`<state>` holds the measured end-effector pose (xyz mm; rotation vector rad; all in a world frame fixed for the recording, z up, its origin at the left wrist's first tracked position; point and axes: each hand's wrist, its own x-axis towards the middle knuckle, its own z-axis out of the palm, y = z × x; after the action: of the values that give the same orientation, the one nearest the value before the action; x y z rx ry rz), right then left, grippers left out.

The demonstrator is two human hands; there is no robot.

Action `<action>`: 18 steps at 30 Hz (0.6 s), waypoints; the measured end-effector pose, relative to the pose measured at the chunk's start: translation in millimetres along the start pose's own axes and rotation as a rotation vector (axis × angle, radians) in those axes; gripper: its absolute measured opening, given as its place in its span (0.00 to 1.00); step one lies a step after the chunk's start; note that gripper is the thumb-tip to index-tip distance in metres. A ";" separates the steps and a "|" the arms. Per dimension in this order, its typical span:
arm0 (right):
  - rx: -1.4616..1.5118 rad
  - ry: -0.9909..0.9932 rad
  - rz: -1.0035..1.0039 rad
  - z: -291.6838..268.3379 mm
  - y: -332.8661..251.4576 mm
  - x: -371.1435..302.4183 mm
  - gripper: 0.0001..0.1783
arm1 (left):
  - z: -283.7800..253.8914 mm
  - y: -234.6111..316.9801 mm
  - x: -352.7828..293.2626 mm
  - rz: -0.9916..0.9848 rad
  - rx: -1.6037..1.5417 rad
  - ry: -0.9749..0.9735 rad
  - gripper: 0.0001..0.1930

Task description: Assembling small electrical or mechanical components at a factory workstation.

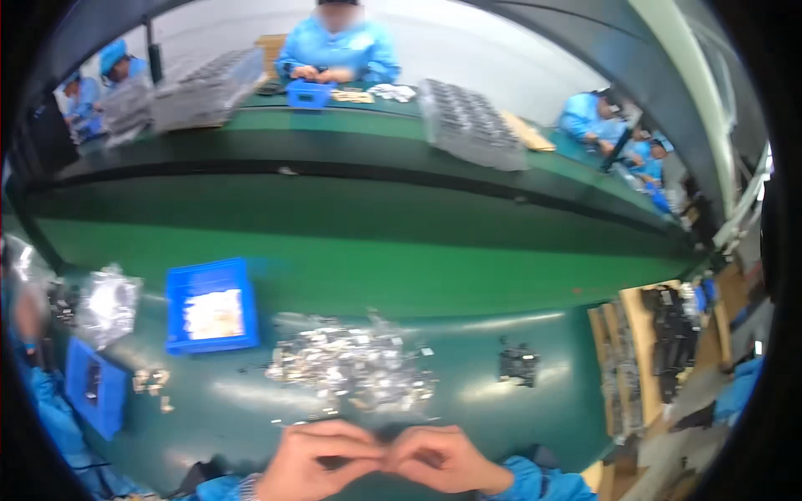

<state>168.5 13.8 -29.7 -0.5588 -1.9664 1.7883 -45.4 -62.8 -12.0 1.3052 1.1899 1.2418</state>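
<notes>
My left hand [313,457] and my right hand [447,461] meet at the fingertips, low in the middle of the head view. Both are closed, thumb pinched to forefinger. Whatever lies between the fingertips is too small and blurred to make out. Just beyond them spreads a loose pile of small shiny metal pieces [347,363] on the green tabletop [251,442]. To the right of that pile sits a small cluster of black parts [520,365].
A blue bin [171,313] with pale pieces stands at the left. Past it lie a clear plastic bag [110,305] and another blue bin [77,392]. Cardboard trays of dark parts [622,367] line the right. Across a divider, a person in blue [338,50] works; others sit at the sides.
</notes>
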 end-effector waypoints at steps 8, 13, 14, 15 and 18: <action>0.287 0.044 -0.013 24.2 0.7 4.7 0.03 | -6.0 -13.7 -19.9 -0.231 -0.218 -0.020 0.10; 0.320 0.094 0.068 19.9 -9.4 -3.1 0.05 | 0.8 -5.9 -13.2 -0.121 -0.149 -0.051 0.07; 0.373 0.105 0.082 19.8 -12.5 -4.0 0.05 | 3.0 -4.6 -10.3 -0.109 -0.155 -0.055 0.07; 0.408 0.078 0.067 19.1 -11.7 -2.7 0.05 | 2.1 -3.9 -8.1 -0.048 -0.116 -0.053 0.08; 0.341 0.079 0.052 11.0 -12.3 -6.1 0.05 | 8.8 -5.4 -4.2 0.024 -0.127 -0.051 0.09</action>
<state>167.2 0.1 -18.7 -0.5586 -1.5600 2.0418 -36.8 -66.6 -18.1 1.2524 1.0452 1.2730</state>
